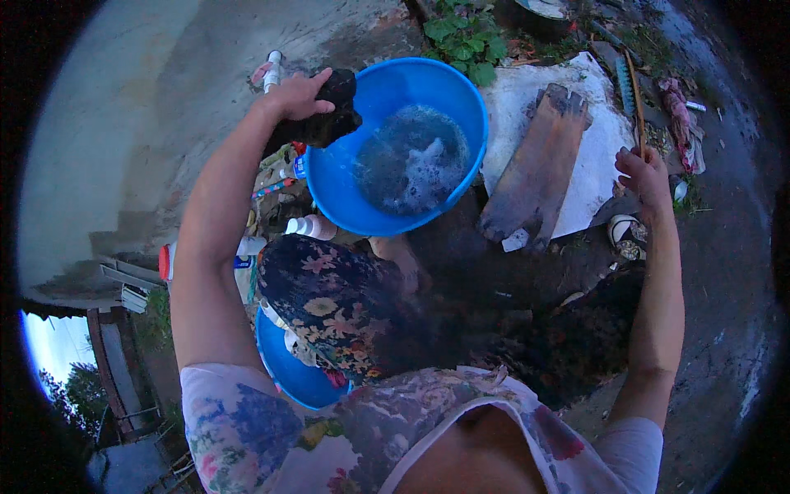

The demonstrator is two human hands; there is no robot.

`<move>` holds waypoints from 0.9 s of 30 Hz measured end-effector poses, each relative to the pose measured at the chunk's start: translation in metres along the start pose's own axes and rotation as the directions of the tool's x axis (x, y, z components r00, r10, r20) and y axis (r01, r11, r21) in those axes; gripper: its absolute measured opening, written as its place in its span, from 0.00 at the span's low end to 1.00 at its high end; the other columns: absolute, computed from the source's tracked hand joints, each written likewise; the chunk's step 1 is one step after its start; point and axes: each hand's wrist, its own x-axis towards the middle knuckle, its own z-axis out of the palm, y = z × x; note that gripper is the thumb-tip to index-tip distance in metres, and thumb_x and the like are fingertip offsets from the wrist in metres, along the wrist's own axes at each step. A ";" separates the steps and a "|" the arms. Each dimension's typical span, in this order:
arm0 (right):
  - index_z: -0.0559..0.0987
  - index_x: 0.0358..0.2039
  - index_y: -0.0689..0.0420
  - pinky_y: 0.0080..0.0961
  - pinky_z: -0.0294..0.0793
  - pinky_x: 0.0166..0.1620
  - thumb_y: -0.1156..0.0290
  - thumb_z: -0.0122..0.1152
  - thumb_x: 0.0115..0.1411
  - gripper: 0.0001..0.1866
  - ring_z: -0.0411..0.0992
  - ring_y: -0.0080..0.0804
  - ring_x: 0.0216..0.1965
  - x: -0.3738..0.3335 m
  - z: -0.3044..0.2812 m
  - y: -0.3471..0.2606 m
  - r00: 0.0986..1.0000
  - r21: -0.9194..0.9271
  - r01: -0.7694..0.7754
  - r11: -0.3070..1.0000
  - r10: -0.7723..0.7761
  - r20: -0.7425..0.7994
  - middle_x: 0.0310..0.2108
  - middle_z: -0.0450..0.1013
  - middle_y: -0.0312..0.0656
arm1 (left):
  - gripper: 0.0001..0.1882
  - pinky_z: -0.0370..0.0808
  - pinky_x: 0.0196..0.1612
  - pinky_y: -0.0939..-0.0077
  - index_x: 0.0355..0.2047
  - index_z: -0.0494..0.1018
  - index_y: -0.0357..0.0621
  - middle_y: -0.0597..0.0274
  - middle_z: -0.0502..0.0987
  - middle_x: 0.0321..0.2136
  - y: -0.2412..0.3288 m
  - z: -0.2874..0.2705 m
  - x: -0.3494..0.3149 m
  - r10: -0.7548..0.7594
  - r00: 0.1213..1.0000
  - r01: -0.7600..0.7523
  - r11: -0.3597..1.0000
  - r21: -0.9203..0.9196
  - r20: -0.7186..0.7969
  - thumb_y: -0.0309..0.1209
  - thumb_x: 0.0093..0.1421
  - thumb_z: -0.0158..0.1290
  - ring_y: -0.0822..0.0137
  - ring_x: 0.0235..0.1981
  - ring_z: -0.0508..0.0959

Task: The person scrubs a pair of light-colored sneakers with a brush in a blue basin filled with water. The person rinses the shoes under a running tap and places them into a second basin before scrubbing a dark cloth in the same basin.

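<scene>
My left hand (298,97) is at the left rim of a large blue basin (341,185), its fingers over a dark bundle (333,123). The bundle looks like black cloth, but its kind is hard to make out. Cloudy, sudsy water (424,160) with pale foam sits in the basin. Out to the right, my right hand (646,179) is closed around the near end of a thin wooden stick (634,103). A worn wooden board (539,165) lies on a white sheet (588,181) between the basin and my right hand.
White bottles (311,226) stand left of the basin beside my knee. A second blue basin (292,375) holding cloth is at my left side. A turquoise toothed strip (625,86) lies near the stick, with a reddish cloth (676,115) farther right. Green leaves (467,39) grow beyond the basin.
</scene>
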 end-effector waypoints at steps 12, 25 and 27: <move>0.69 0.34 0.59 0.22 0.67 0.33 0.64 0.60 0.51 0.15 0.68 0.23 0.30 -0.003 -0.017 0.010 0.998 0.034 0.060 0.998 -0.060 0.014 0.28 0.70 0.37 | 0.40 0.62 0.51 0.46 0.62 0.44 0.65 0.41 0.59 0.54 0.037 -0.031 -0.030 -0.050 0.997 0.056 0.989 0.135 -0.050 0.54 0.53 0.50 0.42 0.54 0.63; 0.68 0.34 0.58 0.24 0.67 0.35 0.64 0.61 0.50 0.16 0.69 0.25 0.32 -0.004 -0.020 0.009 0.999 0.034 0.053 0.998 -0.053 0.008 0.29 0.70 0.38 | 0.41 0.55 0.55 0.48 0.62 0.44 0.65 0.43 0.65 0.48 0.033 -0.034 -0.034 -0.032 0.996 0.044 0.987 0.156 -0.083 0.55 0.53 0.49 0.45 0.51 0.65; 0.68 0.34 0.58 0.24 0.68 0.35 0.64 0.61 0.50 0.16 0.69 0.25 0.32 -0.004 -0.021 0.010 0.999 0.031 0.052 0.998 -0.052 0.015 0.30 0.70 0.38 | 0.41 0.60 0.53 0.50 0.62 0.45 0.65 0.43 0.65 0.48 0.036 -0.037 -0.036 -0.061 0.996 0.071 0.982 0.172 -0.065 0.56 0.52 0.49 0.44 0.50 0.65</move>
